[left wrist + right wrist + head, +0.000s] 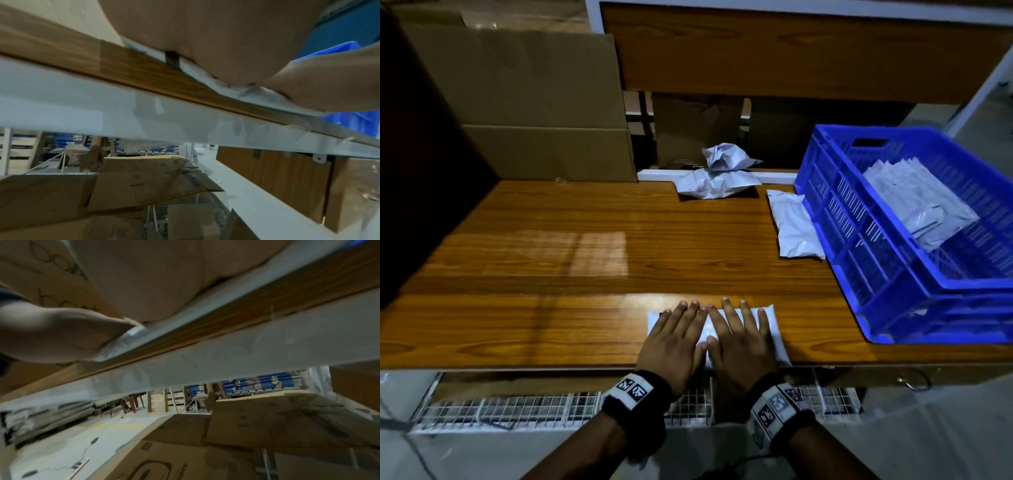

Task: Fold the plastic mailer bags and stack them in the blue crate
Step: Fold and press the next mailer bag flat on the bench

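Note:
A white mailer bag [774, 329] lies flat at the front edge of the wooden table [585, 246]. Both hands press it with straight fingers, side by side: my left hand [678, 329] on its left half, my right hand [743, 329] on its right half. In the left wrist view the palm [216, 40] rests on the bag [252, 94]; in the right wrist view the palm [154, 280] lies on the bag [131, 335] too. The blue crate [893, 274] stands at the right with a stack of folded bags [917, 202] inside. A folded bag [794, 226] lies beside the crate.
Two crumpled mailer bags [719, 171] lie at the table's back edge. A large cardboard box [534, 113] stands at the back left. Below the table's front edge sits a white wire rack [517, 407]. Flattened cartons [144, 178] lie under the table.

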Available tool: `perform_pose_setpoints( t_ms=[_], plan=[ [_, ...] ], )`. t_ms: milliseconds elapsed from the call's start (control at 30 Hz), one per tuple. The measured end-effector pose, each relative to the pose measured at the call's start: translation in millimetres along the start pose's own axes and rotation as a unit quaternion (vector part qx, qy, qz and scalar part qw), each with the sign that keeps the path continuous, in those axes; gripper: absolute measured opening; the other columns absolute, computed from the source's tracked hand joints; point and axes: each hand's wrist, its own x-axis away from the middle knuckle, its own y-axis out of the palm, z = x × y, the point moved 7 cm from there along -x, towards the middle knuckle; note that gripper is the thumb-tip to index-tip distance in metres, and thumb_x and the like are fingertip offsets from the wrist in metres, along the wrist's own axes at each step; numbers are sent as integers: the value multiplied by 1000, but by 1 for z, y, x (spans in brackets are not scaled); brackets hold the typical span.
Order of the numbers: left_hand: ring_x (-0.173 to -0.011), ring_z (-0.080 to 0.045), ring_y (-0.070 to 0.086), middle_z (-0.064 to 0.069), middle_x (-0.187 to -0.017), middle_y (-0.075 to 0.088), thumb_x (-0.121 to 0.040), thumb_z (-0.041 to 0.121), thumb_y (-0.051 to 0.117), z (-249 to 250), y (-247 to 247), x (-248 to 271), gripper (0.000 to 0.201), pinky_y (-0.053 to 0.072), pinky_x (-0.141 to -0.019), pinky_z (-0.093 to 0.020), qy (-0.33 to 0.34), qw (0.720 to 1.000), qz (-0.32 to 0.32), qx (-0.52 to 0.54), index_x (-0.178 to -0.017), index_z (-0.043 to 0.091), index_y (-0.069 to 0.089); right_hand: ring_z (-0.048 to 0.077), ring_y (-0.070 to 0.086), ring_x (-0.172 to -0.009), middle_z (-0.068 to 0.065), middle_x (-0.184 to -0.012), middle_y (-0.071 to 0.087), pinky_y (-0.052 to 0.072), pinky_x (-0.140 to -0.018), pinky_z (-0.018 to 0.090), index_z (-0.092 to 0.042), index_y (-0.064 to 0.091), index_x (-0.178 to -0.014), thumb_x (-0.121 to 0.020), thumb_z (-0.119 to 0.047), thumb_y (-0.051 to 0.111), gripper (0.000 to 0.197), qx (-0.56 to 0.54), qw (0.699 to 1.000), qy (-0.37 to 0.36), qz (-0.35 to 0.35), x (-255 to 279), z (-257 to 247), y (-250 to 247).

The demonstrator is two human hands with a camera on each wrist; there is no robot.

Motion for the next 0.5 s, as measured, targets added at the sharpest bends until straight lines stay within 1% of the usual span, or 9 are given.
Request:
perform_pose_setpoints(
  t_ms=[133, 200, 267, 300, 333, 400, 433, 500],
  plan=[
    [-145, -23, 24, -5, -155, 31, -97, 46, 26, 2, -2, 3, 61, 14, -114, -41, 7, 1000, -1, -2, -151, 16, 28, 32, 34, -141, 3, -153, 38, 24, -113, 55, -27, 43, -144, -91, -47, 37, 57, -21, 1000, 3, -15, 3, -1, 0],
    [-145, -21, 24, -4, -155, 31, -98, 48, 24, 0, -3, 4, 61, 13, -114, -39, 3, 1000, 6, 6, -151, 17, 29, 29, 37, -139, 1, -151, 42, 26, -112, 50, -28, 43, -144, -92, -48, 34, 56, -31, 999, 5, -12, 1, 4, -1],
    [-146, -19, 20, -1, -157, 28, -98, 52, 20, -6, -4, 4, 63, 14, -116, -38, -8, 1000, 9, 23, -152, 20, 26, 26, 38, -139, 2, -149, 45, 23, -113, 42, -24, 45, -144, -96, -46, 28, 56, -43, 999, 12, 3, 1, 16, -2],
    [-146, -18, 17, 0, -158, 24, -97, 54, 17, -8, -4, 4, 65, 15, -118, -39, -13, 999, 7, 29, -152, 20, 23, 24, 38, -140, 2, -149, 45, 21, -113, 40, -21, 45, -144, -97, -45, 26, 56, -52, 998, 17, 10, 3, 24, -3],
    [-147, -17, 14, 1, -159, 21, -97, 55, 15, -9, -3, 5, 66, 15, -118, -39, -16, 999, 7, 30, -153, 21, 20, 23, 37, -141, 3, -150, 44, 19, -114, 41, -19, 44, -145, -98, -45, 25, 57, -58, 998, 20, 16, 5, 32, -4],
    [-148, -17, 11, 2, -160, 18, -96, 57, 13, -10, -2, 5, 68, 14, -119, -39, -21, 999, 4, 31, -154, 20, 17, 23, 35, -141, 3, -152, 40, 21, -116, 44, -18, 41, -146, -98, -48, 22, 60, -68, 997, 25, 19, 9, 45, -4],
    [-148, -17, 12, 1, -159, 18, -96, 57, 13, -10, -1, 5, 68, 13, -119, -39, -21, 999, 3, 32, -154, 20, 17, 23, 35, -142, 4, -153, 39, 22, -115, 46, -18, 39, -148, -98, -50, 19, 62, -71, 997, 28, 20, 10, 51, -4],
    [-147, -18, 14, 1, -159, 19, -97, 57, 14, -9, 0, 4, 68, 12, -118, -38, -22, 999, 5, 31, -153, 19, 19, 23, 31, -143, 4, -156, 34, 20, -116, 49, -19, 34, -150, -98, -52, 17, 64, -67, 997, 41, 16, 13, 60, -2]
  ],
)
